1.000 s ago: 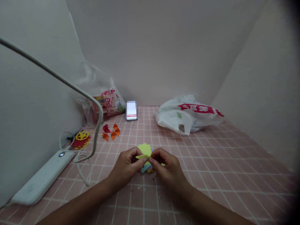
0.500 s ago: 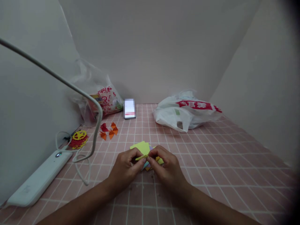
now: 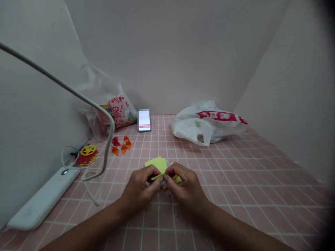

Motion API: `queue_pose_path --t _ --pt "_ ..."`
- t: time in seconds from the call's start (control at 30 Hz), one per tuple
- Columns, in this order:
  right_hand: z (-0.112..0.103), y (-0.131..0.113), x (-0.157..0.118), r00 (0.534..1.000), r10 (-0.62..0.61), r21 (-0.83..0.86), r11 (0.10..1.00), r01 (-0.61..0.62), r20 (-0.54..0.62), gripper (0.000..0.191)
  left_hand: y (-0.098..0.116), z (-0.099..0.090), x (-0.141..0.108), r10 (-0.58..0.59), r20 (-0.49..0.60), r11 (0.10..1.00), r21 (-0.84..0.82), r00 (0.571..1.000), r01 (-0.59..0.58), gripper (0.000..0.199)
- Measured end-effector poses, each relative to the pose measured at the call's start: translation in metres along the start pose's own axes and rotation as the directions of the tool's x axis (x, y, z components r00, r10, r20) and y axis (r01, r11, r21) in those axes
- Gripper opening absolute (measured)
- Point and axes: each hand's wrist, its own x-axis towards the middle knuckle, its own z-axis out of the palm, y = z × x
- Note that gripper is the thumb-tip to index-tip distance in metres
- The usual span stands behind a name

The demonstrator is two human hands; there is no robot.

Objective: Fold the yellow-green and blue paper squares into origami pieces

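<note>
A small folded piece of yellow paper [image 3: 157,176] is pinched between the fingertips of both hands. My left hand [image 3: 142,183] grips its left part, thumb below and index finger above. Close against it, my right hand [image 3: 186,184] pinches the right end, and the fingertips of the two hands nearly touch. Just beyond and beneath the fingers lie square paper sheets [image 3: 157,164], yellow on top, with purple, orange and blue edges showing. My hands hide part of these sheets.
Several folded orange and red paper pieces [image 3: 124,149] lie left of the sheets, near yellow and red cut-out shapes [image 3: 88,153]. A white device [image 3: 43,200] with a looping cable [image 3: 111,134] is at left. Farther back are a phone [image 3: 144,120], a filled bag [image 3: 119,111] and a white bag [image 3: 206,123].
Both hands keep their pinch on the yellow paper, with only a slight shift of the fingers. The whole view has moved very slightly; the other things stay in place.
</note>
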Motion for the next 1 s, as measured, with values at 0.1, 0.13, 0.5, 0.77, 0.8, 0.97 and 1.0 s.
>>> queue_pose_path --t 0.1,0.13,0.5,0.77,0.8,0.97,1.0 --pt "-0.0003 -0.0006 0.0002 1.0 -0.001 -0.003 1.0 0.001 -0.007 0.017 0.0017 -0.0001 -0.0003 -0.001 0.014 1.0 -0.008 1.0 0.001 0.015" --pt "-0.0005 -0.0008 0.0004 1.0 0.007 0.007 1.0 -0.007 -0.005 0.016 0.0021 -0.0002 -0.0005 -0.009 0.014 1.0 -0.019 1.0 0.009 0.016" --pt "0.0001 0.0004 0.0007 0.982 0.163 0.129 0.976 -0.174 0.094 0.016 0.001 -0.0044 0.0019 -0.024 0.057 1.0 -0.019 0.998 0.025 0.016" --pt "0.001 0.0032 0.0021 0.936 0.291 0.335 0.877 -0.343 0.197 0.022 0.0025 -0.0084 0.0032 -0.057 0.084 0.997 -0.053 0.995 0.061 0.017" --pt "0.0013 0.0039 0.0025 0.929 0.303 0.372 0.854 -0.364 0.214 0.023 0.0026 -0.0087 0.0037 -0.068 0.084 0.996 -0.054 0.994 0.073 0.017" --pt "0.0024 0.0054 0.0042 0.902 0.338 0.461 0.777 -0.429 0.269 0.021 0.004 -0.0099 0.0056 -0.119 0.07 0.989 -0.082 0.99 0.124 0.016" --pt "0.0027 0.0052 0.0045 0.896 0.344 0.473 0.762 -0.442 0.282 0.02 0.0041 -0.0099 0.0057 -0.134 0.072 0.985 -0.104 0.988 0.141 0.017"
